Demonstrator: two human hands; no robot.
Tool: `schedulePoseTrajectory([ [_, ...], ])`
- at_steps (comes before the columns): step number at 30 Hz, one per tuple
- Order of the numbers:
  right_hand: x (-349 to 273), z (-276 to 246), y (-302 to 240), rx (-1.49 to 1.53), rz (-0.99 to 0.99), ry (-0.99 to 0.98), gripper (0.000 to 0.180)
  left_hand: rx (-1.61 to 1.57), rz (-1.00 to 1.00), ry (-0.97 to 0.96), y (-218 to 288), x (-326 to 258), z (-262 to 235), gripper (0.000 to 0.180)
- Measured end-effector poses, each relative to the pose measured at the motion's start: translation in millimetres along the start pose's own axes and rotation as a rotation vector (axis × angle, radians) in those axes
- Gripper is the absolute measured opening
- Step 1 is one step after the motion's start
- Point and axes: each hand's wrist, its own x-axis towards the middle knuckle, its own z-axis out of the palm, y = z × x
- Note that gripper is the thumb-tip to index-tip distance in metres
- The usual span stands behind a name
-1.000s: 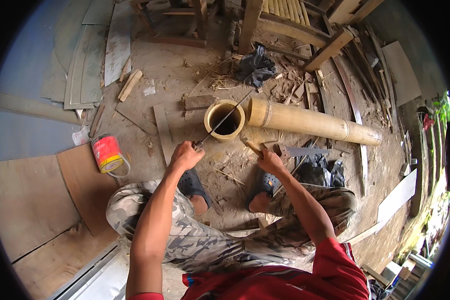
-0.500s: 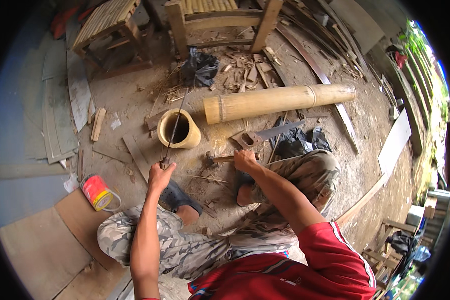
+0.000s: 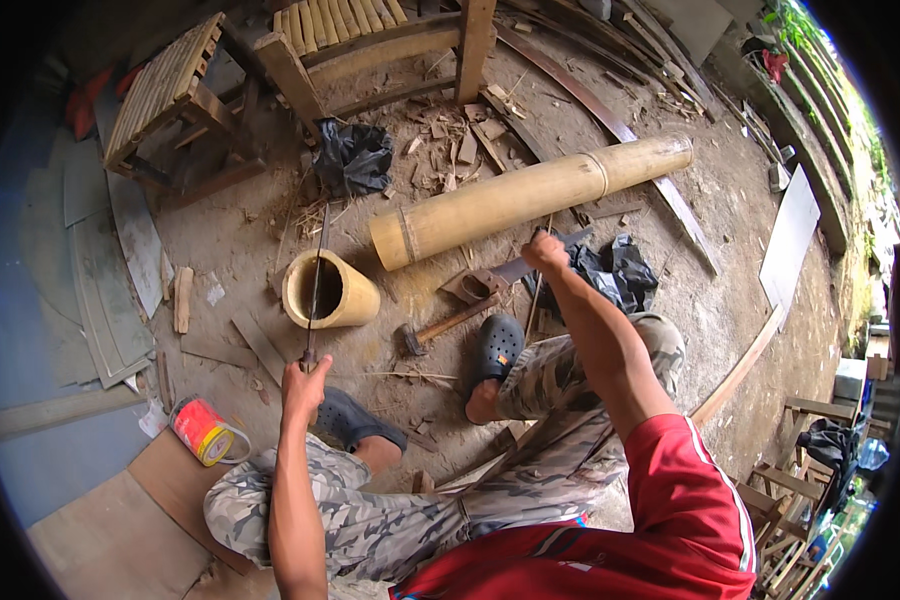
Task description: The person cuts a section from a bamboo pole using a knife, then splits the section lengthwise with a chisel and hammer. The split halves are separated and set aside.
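Note:
My left hand (image 3: 305,378) grips the lower end of a long thin saw blade (image 3: 317,270). The blade runs up across the open mouth of a short hollow bamboo section (image 3: 332,292) lying on the dirt. My right hand (image 3: 545,252) is stretched out to the right, closed on a flat grey blade (image 3: 525,266) that lies beside a black plastic bag (image 3: 620,272). A long thick bamboo pole (image 3: 530,195) lies just beyond both. A hammer (image 3: 440,325) rests on the ground between the short section and my dark clog (image 3: 497,350).
A slatted bamboo chair frame (image 3: 330,40) and a slatted stool (image 3: 170,95) stand at the back. Another black bag (image 3: 353,158) lies among wood chips. A red and yellow can (image 3: 202,430) sits at my left by plywood sheets (image 3: 120,530). Planks lie at right.
My right hand has moved right, away from the short bamboo section to the grey blade by the black bag. My left hand still holds the thin saw blade. My head has turned right.

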Motion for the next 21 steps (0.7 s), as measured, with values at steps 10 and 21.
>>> schedulePoseTrajectory([
  [10, 67.2, 50.8, 18.4, -0.604, -0.066, -0.158, 0.021, -0.028, 0.016, -0.004, -14.9, 2.1, 3.4, 0.042],
  [21, -64.9, 68.3, -253.6, -0.112, -1.273, -0.048, 0.022, -0.162, -0.122, 0.089, -62.2, -34.7, -45.7, 0.030],
])
